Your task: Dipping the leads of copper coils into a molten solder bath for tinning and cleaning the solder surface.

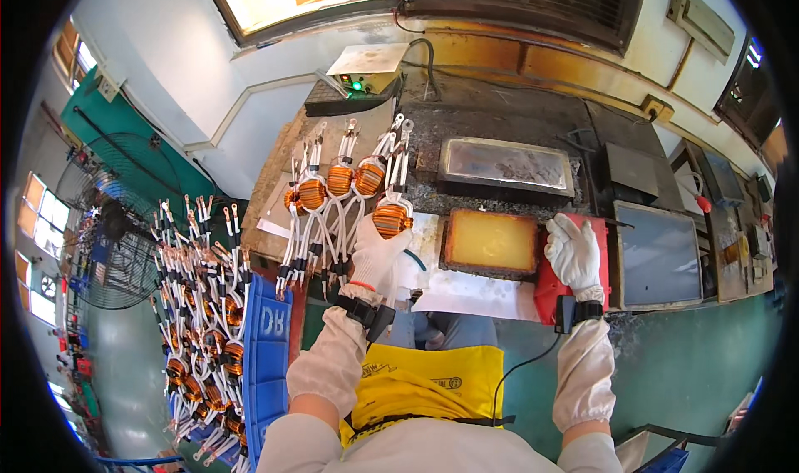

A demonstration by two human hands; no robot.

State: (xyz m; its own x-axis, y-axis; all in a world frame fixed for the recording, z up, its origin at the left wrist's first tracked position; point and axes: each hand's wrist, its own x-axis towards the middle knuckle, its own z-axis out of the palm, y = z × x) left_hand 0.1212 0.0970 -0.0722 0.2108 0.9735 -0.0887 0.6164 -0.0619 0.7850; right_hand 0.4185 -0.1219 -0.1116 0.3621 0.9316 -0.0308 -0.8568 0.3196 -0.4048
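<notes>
My left hand (377, 255), in a white glove, closes round the lower side of a copper-wound ring coil (392, 218) with white sleeved leads. The coil's leads with metal lugs point away from me. More copper coils (339, 181) lie in a row just left of it, their white leads spread over the bench. My right hand (573, 252), also gloved, rests with fingers stretched out on a red box (547, 293), and I see nothing held in it. Between my hands stands a dark-rimmed tray of yellow liquid or wax (493, 241). Behind it is a rectangular pot with a silvery surface (508, 166).
A blue crate (267, 327) heaped with many similar coils (213, 394) stands at the left below the bench. At the back left sits a box with a green light (366, 82). A grey-topped tray (659, 255) lies right of the red box. A large fan (116, 223) is farther left.
</notes>
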